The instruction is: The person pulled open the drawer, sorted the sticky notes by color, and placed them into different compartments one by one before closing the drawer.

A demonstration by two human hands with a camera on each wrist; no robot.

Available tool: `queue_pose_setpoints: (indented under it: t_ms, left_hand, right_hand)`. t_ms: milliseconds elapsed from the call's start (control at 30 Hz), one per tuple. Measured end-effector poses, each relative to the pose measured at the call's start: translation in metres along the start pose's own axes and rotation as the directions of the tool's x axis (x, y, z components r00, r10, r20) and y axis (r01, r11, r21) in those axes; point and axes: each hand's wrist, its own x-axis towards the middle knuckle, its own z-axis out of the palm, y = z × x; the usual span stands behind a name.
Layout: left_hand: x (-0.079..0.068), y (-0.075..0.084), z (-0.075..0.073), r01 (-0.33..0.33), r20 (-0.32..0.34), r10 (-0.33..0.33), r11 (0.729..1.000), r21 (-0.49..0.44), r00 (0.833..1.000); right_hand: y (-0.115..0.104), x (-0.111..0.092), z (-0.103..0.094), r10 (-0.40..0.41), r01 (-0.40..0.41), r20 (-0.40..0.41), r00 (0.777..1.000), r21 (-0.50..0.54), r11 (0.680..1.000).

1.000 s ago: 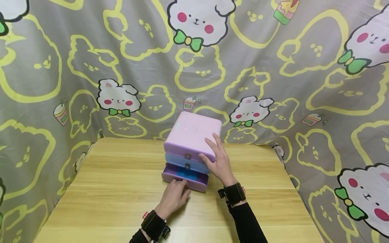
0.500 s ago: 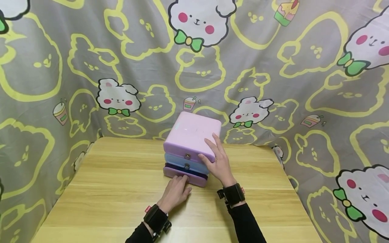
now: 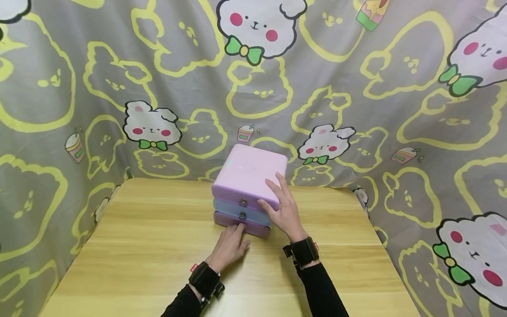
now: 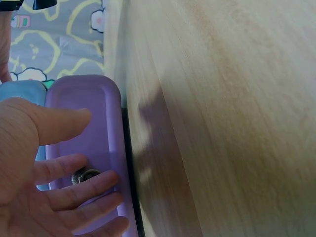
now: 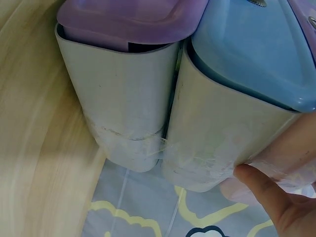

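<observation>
A small drawer cabinet with a pink top stands toward the back of the table. Its fronts are purple, blue and purple, with small metal knobs. My left hand touches the bottom purple drawer with extended fingers. In the left wrist view those fingers lie around the ring-shaped knob, thumb apart. The right wrist view shows a narrow gap behind the bottom drawer front. My right hand rests spread on the cabinet's right top corner, with a finger against its side.
The wooden table spreads around the cabinet on both sides and in front. A grey curtain with yellow outlines and white cartoon animals hangs behind the table and along both sides.
The bottom drawer has slid inward, from well out with something blue inside to almost flush. My left hand has moved forward with it. My right hand has stayed on the corner.
</observation>
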Motion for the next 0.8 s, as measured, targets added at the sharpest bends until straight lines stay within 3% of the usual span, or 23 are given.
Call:
queue_pose_setpoints:
  t_ms: [233,567,800]
  left_hand:
    - [0.002,-0.003,0.000,-0.024,-0.023,0.024,1.000,-0.017,0.999]
    - [0.012,-0.004,0.002,0.000,-0.002,0.000,0.999,-0.051,1.000]
    - [0.010,-0.003,0.001,0.027,0.037,-0.025,0.998,-0.056,0.999]
  right_hand:
    - [0.001,0.002,0.000,0.006,-0.006,0.011,1.000,0.025,1.000]
    - [0.001,0.005,-0.005,-0.002,0.001,0.016,1.000,0.022,1.000]
    - [-0.001,0.002,-0.004,0.001,-0.001,0.021,1.000,0.021,1.000]
